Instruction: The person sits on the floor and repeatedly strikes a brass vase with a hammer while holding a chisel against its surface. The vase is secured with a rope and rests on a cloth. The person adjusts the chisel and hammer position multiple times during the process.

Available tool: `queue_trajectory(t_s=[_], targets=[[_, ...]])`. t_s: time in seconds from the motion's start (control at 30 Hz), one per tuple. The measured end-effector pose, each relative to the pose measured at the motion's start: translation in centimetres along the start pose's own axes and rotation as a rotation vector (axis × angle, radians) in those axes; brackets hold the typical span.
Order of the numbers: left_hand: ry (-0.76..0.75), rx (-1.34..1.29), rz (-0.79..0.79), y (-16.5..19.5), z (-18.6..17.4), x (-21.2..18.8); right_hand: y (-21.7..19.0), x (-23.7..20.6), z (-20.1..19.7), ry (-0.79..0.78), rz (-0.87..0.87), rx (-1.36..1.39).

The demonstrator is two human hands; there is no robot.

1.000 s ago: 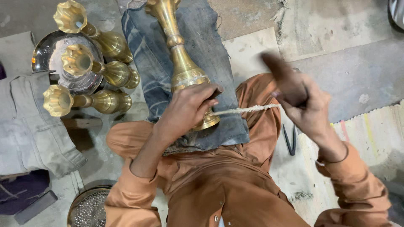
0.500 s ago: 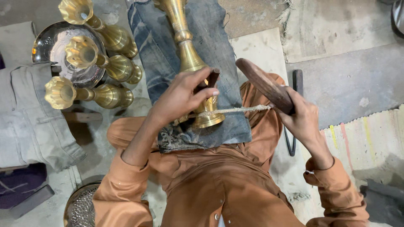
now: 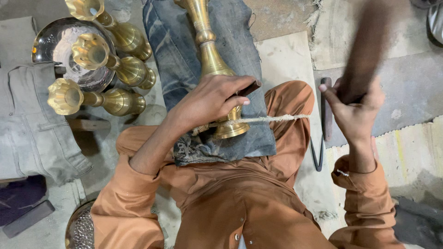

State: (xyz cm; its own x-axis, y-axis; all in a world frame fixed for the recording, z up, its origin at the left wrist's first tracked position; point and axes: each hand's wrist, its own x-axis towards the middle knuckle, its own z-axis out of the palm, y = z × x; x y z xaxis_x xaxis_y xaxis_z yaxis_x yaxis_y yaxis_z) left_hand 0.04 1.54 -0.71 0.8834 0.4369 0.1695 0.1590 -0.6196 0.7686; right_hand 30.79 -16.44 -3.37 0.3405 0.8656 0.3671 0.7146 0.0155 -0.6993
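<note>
Fingers of the left hand (image 3: 210, 101) clasp a brass vase (image 3: 212, 60) on denim (image 3: 184, 55); right hand (image 3: 353, 108) grips a blurred — perhaps wooden — mallet (image 3: 369, 41) above concrete floor (image 3: 286, 60).

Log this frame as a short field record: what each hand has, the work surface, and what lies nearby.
left hand: pressed on the brass vase, gripping a small dark tool against its lower body
right hand: raised, clasping a dark wooden mallet, motion-blurred
work surface: denim cloth over the lap, vase lying along it
cord: stretched across the vase's base
nearby left: three brass vases lying by a steel plate
nearby right: dark bar-shaped tool on the floor
clothing: orange garment
</note>
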Motion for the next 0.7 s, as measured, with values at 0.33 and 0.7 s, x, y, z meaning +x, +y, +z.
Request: queue_trajectory(t_s=[0.33, 0.7], targets=[[0.045, 0.022, 0.031, -0.3, 0.5, 0.0, -3.2, 0.5, 2.2, -0.129, 0.06, 0.067], [0.099, -0.025, 0.029, 0.7, 0.3, -0.6, -1.9, 0.3, 1.4, -0.097, 0.146, 0.13]])
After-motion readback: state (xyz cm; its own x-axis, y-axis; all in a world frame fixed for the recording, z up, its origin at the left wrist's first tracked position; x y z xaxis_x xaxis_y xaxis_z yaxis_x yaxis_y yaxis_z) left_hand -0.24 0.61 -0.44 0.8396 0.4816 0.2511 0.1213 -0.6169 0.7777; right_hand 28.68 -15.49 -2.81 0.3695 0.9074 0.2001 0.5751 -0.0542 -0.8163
